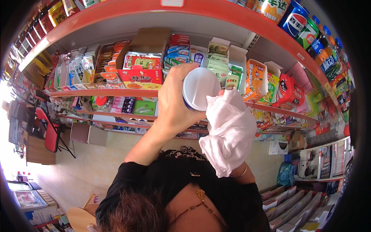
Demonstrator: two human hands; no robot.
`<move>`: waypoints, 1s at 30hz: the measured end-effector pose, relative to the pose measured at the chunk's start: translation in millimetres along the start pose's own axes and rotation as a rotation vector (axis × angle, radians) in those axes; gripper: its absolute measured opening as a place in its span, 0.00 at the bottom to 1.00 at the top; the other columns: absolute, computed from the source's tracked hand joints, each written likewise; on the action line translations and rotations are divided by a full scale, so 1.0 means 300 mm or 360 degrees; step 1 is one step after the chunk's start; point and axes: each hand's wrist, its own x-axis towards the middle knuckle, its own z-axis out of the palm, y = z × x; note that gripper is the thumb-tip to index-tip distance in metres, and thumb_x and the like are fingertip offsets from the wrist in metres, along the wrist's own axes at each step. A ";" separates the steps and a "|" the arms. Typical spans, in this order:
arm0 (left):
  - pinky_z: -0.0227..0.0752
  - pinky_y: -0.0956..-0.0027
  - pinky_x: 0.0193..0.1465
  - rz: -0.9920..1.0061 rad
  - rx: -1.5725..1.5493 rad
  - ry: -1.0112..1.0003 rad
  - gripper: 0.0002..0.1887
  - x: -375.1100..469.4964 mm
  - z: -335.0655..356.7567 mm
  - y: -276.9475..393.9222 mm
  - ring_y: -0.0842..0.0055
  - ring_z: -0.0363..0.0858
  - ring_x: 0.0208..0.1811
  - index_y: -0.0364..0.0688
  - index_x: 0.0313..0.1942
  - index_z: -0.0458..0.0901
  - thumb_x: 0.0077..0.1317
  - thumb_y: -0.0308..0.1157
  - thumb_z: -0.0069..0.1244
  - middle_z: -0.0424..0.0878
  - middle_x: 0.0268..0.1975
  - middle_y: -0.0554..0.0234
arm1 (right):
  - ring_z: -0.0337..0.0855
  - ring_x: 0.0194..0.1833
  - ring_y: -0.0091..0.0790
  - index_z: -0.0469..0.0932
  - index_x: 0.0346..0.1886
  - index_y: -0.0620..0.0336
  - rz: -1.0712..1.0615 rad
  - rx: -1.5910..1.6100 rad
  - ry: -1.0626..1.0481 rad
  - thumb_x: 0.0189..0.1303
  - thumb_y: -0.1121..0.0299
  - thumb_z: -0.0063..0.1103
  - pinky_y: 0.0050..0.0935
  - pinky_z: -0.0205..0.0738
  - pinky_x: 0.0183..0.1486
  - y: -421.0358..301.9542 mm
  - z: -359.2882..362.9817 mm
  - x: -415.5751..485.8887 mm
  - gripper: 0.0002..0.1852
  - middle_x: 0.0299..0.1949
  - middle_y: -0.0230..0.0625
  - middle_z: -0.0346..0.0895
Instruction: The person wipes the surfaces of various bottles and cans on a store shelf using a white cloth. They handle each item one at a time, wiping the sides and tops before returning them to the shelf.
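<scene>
My left hand [170,100] is wrapped around a round container with a translucent white plastic lid [200,89]. A strip of its dark blue side shows below the lid, which faces up towards me. A white cloth [232,130] covers most of my right hand [221,92], leaving a fingertip and the braceleted wrist in sight. The cloth's upper left edge meets the lid's right rim. Behind the container, a shelf with a red edge [107,92] carries boxes of packaged snacks, among them a red and yellow display box [141,78] and green packets [218,62].
Overhead, a red shelf beam [121,13] bears cans and drink bottles [294,18]. Lower shelves hold small goods [129,105]. A red folding chair [52,132] and a stool [87,134] stand at the left. Rows of books or papers [295,207] fill the lower right.
</scene>
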 end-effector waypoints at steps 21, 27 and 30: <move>0.75 0.65 0.54 -0.0091 -0.0276 -0.0158 0.44 -0.022 -0.036 0.004 0.69 0.83 0.50 0.37 0.56 0.71 0.37 0.36 0.76 0.81 0.51 0.54 | 0.77 0.57 0.32 0.69 0.64 0.66 0.0087 0.0219 -0.0030 0.60 0.67 0.68 0.30 0.72 0.61 0.147 -0.113 0.140 0.30 0.59 0.41 0.75; 0.73 0.59 0.57 -0.0511 -0.0381 -0.0346 0.47 -0.028 -0.036 0.010 0.56 0.80 0.55 0.39 0.59 0.69 0.37 0.39 0.77 0.79 0.52 0.49 | 0.77 0.58 0.34 0.68 0.65 0.66 -0.0116 0.0244 -0.0155 0.59 0.65 0.68 0.32 0.71 0.62 0.093 -0.046 0.077 0.32 0.60 0.42 0.75; 0.73 0.61 0.57 -0.0256 -0.0108 -0.0391 0.44 -0.022 -0.034 0.004 0.61 0.81 0.52 0.37 0.58 0.71 0.41 0.40 0.76 0.81 0.53 0.50 | 0.77 0.58 0.34 0.67 0.66 0.65 -0.0217 0.0265 -0.0281 0.59 0.65 0.68 0.32 0.71 0.63 0.071 -0.011 0.038 0.33 0.60 0.42 0.74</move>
